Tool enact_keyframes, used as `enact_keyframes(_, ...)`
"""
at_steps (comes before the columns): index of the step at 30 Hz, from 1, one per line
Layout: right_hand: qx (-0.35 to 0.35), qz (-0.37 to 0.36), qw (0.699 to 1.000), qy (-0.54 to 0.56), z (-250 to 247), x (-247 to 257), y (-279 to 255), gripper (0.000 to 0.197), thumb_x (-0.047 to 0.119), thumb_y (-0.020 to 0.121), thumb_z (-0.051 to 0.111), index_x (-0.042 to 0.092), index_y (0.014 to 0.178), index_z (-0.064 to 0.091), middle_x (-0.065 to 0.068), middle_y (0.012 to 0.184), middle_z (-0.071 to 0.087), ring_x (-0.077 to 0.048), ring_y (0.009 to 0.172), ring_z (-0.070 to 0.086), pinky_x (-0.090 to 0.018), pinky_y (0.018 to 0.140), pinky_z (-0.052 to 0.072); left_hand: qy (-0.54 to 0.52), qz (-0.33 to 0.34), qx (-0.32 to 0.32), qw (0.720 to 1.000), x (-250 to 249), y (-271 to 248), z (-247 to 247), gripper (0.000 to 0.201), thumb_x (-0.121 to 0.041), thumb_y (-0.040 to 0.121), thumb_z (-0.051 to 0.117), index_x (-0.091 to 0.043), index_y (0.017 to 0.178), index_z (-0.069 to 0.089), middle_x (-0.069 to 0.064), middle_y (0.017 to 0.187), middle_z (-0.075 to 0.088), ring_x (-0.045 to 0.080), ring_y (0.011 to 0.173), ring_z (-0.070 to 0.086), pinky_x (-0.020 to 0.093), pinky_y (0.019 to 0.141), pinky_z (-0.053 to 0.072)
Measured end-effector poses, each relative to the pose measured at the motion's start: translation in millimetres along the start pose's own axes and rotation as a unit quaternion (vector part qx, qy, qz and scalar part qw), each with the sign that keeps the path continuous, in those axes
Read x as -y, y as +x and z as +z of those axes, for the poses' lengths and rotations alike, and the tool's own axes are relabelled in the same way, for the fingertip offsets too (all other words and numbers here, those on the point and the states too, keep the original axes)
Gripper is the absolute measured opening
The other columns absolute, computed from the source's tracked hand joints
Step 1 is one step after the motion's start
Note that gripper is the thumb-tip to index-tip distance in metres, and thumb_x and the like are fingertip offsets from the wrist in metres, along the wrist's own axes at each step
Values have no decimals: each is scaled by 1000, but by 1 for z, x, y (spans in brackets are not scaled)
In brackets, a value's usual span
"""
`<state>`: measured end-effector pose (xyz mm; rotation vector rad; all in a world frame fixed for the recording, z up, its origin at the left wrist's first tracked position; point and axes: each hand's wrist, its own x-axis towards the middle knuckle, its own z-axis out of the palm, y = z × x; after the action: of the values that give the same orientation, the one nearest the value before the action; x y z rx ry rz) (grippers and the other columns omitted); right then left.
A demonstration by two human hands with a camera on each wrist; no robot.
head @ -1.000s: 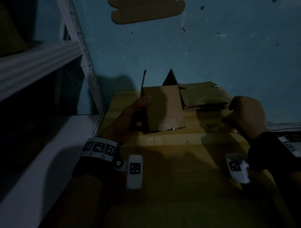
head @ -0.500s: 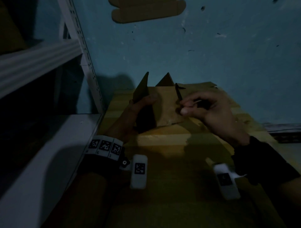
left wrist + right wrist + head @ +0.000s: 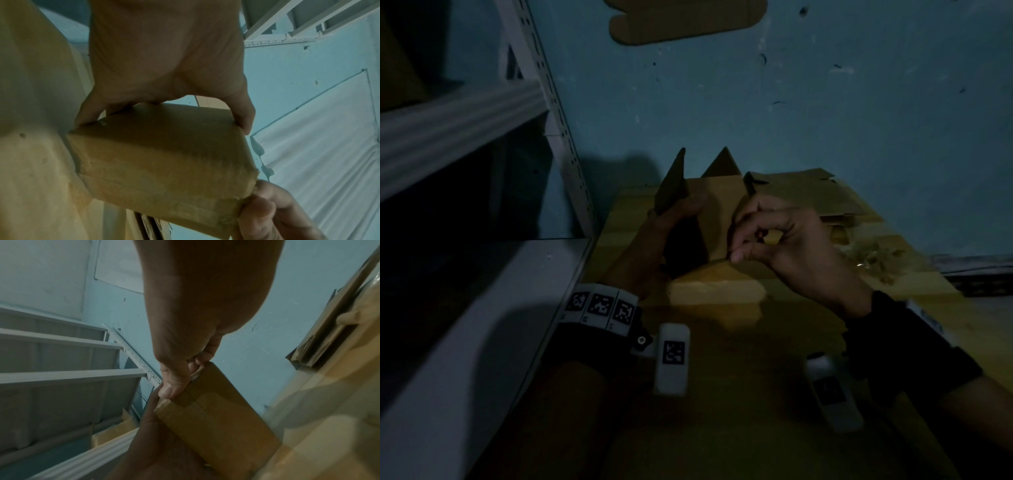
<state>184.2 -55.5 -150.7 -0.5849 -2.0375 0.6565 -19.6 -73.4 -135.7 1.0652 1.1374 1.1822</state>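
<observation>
A small brown cardboard box point(image 3: 717, 219) with its flaps standing up is held over a yellowish table point(image 3: 715, 294). My left hand point(image 3: 671, 233) grips the box's left side, thumb on the near face and fingers behind; the left wrist view shows this box point(image 3: 164, 154) spanned by that left hand point(image 3: 164, 104). My right hand point(image 3: 774, 240) pinches the box's lower right corner between thumb and forefinger. In the right wrist view the right hand point(image 3: 180, 376) nips the taped edge of the box point(image 3: 216, 415).
A stack of flattened cardboard point(image 3: 804, 195) lies behind the box against the blue wall point(image 3: 825, 120). A grey metal shelf rack point(image 3: 465, 274) stands close on the left. Crumpled clear tape or plastic point(image 3: 873, 257) lies at the right of the table.
My right hand came in from the flattened cardboard at the right and took hold of the box's right corner. The left hand turned the box so its left side flap tilted outward.
</observation>
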Motion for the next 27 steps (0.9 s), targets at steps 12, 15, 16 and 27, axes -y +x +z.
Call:
enact_keyframes(12, -40, 8, 996, -75, 2, -5, -3, 11, 16, 81, 81, 14, 78, 70, -1, 86, 64, -20, 88, 58, -28, 77, 45, -51, 39, -37, 997, 2, 6, -5, 46, -38, 83, 72, -20, 124, 63, 1, 112, 73, 15, 93, 72, 37, 79, 57)
enact_keyframes(15, -63, 27, 997, -47, 3, -5, -3, 13, 17, 77, 84, 11, 80, 73, -4, 85, 65, -23, 83, 60, -31, 73, 50, -85, 78, -42, 992, 2, 8, -7, 69, -40, 72, 81, -16, 132, 59, 9, 123, 68, 27, 111, 67, 47, 93, 54)
enact_keyframes(16, -69, 32, 997, -33, 3, -4, -3, 13, 17, 78, 84, 9, 81, 74, -5, 85, 66, -24, 82, 60, -32, 72, 51, -95, 88, -48, 990, 1, 8, -7, 75, -42, 67, 82, -16, 134, 57, 9, 124, 68, 28, 112, 66, 45, 92, 54)
enact_keyframes(27, -53, 235, 966, 96, -9, 19, 0, 61, 52, 84, 64, -8, 78, 68, -16, 68, 72, -24, 57, 65, -31, 57, 56, -62, 141, -54, 987, 8, 12, -12, 106, -48, 54, 91, -16, 143, 45, 6, 128, 65, 20, 109, 68, 35, 82, 58)
